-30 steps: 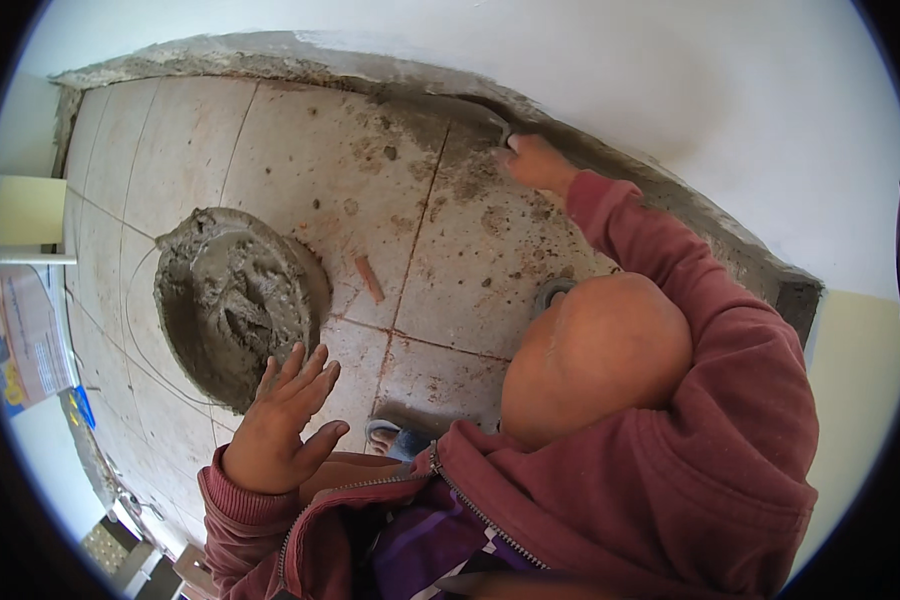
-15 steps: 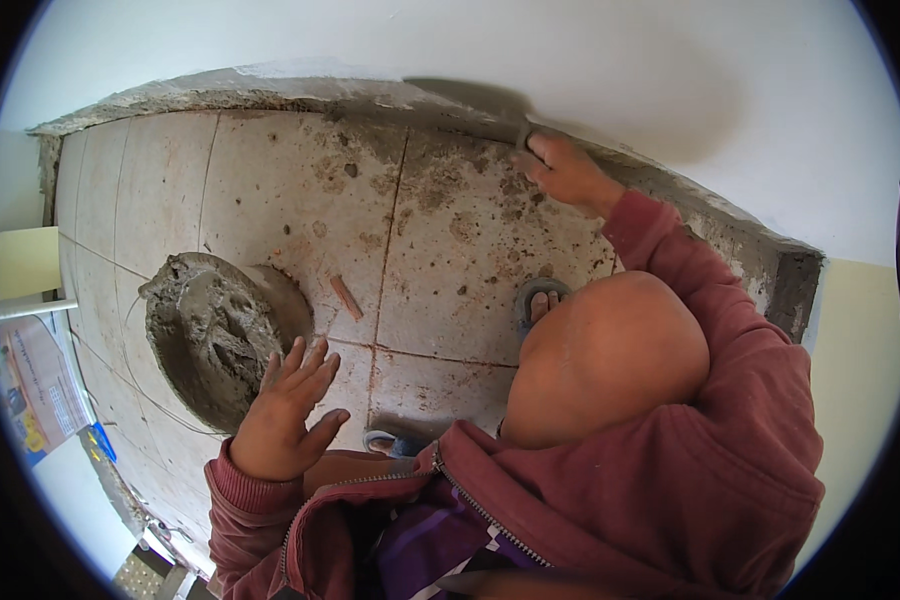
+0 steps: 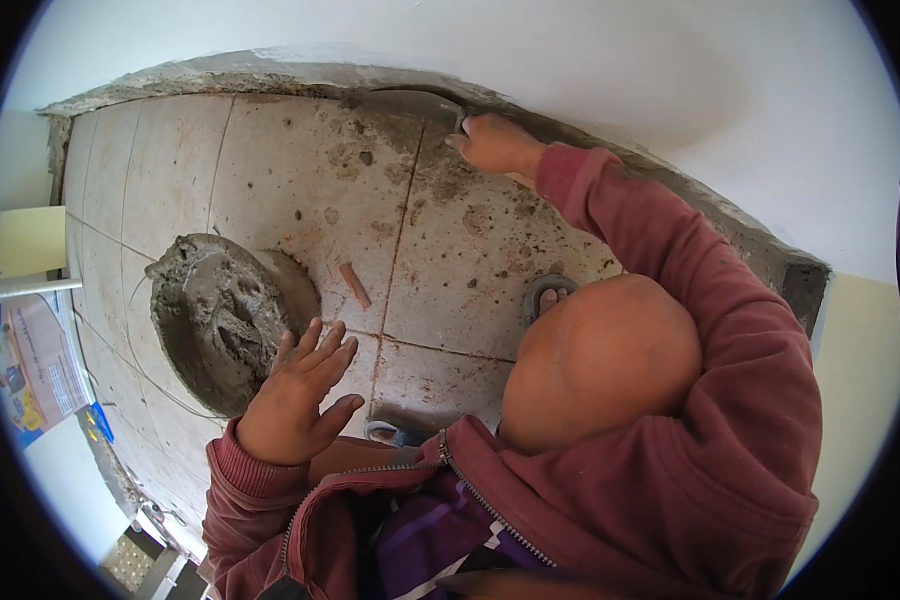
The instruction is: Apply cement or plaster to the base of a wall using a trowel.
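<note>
My right hand (image 3: 495, 142) is closed round the handle of a trowel (image 3: 410, 102). The grey blade points left from my fist, low along the foot of the wall where the tiles end. Rough grey mortar (image 3: 295, 72) runs as a band along the wall's base. My left hand (image 3: 300, 400) hangs with fingers spread and nothing in it, by the near rim of a bucket (image 3: 295, 290). Wet grey mortar (image 3: 220, 310) fills the bucket, which appears tilted in this view.
Stained floor tiles (image 3: 450, 290) carry mortar crumbs and splashes. A reddish brick shard (image 3: 354, 286) lies right of the bucket. My bent knee (image 3: 605, 360) and sandalled foot (image 3: 550, 296) are at the right. A printed sheet or package (image 3: 35, 365) stands at the far left.
My right hand has swept the trowel leftward along the wall's foot, and its blade sits lower against the wall. My left hand stays spread by the bucket. The view has shifted slightly.
</note>
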`<state>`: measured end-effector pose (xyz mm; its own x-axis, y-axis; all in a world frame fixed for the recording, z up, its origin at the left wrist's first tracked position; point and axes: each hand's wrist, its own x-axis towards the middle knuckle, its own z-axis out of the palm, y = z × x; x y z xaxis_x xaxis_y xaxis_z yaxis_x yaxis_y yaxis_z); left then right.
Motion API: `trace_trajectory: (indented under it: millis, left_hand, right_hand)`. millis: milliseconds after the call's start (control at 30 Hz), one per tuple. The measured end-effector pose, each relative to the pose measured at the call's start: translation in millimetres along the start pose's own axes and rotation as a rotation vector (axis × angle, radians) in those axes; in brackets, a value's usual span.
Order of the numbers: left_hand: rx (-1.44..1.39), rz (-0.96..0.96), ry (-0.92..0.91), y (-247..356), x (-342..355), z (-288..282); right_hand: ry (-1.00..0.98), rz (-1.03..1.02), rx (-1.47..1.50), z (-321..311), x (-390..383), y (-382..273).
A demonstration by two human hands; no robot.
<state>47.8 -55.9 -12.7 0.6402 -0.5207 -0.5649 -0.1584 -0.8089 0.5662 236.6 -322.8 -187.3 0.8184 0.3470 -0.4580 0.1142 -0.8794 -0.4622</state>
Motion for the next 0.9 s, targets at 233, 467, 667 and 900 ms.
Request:
trace_trajectory:
  millis: [233, 467, 667, 900]
  left_hand:
    - [-0.039, -0.014, 0.049, -5, -17, 4]
    - [-0.046, -0.012, 0.051, -14, -24, 1]
    - [-0.105, -0.089, 0.188, -28, -55, -8]
    - [-0.163, -0.402, 1.054, -108, -193, 12]
  right_hand:
    - [0.039, -0.005, 0.043, 17, 14, -13]
    - [-0.173, -0.079, -0.12, 49, -12, -32]
    - [-0.115, -0.177, -0.178, 60, -3, -45]
    - [0.085, -0.454, -0.171, 24, -40, -75]
